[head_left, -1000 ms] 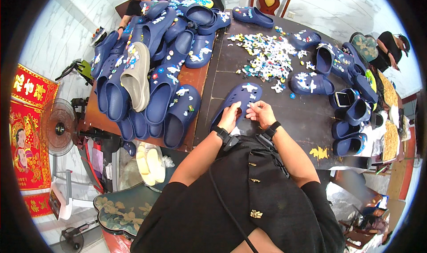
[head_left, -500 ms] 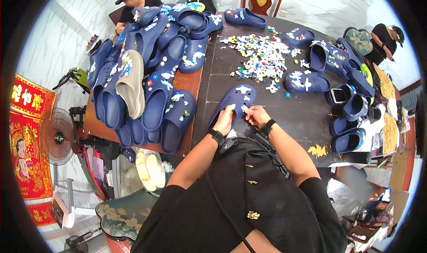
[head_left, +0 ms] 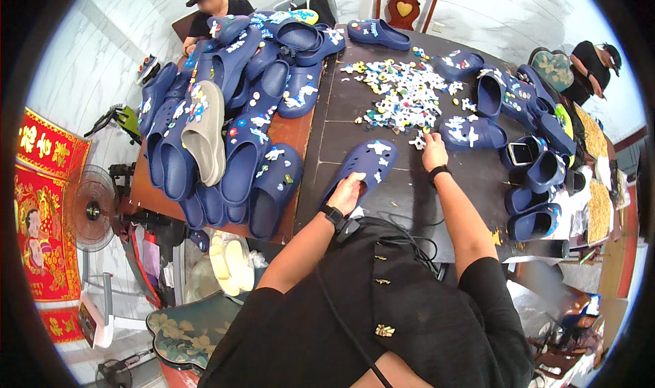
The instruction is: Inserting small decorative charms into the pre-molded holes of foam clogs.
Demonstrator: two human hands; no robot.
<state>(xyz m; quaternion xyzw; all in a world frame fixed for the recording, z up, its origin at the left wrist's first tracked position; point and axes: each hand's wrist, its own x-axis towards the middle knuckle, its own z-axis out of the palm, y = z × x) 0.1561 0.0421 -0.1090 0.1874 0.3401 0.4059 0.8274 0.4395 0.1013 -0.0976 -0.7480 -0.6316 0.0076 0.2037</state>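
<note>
A navy clog [head_left: 368, 161] with holes in its upper and a few white charms lies toe away from me on the dark table. My left hand [head_left: 348, 191] grips its side near the opening, thumb on the upper. My right hand [head_left: 434, 155] reaches to the near edge of a pile of small colourful shoe charms [head_left: 402, 91], its fingers drawn together and pointing down. A loose white charm [head_left: 417, 141] lies beside those fingertips; what they pinch, if anything, is too small to make out.
Left, decorated navy clogs [head_left: 239, 149] are heaped with one grey clog [head_left: 205, 132] on top. More navy clogs [head_left: 471, 132] stand to the right, one holding a phone [head_left: 522, 151]. Two people [head_left: 215, 9] in black sit or stand beyond the table. A fan [head_left: 92, 209] stands at left.
My right hand has left the clog and moved right and away from me to the charm pile. A white charm shows at the clog's upper where it worked. My left hand still holds the clog.
</note>
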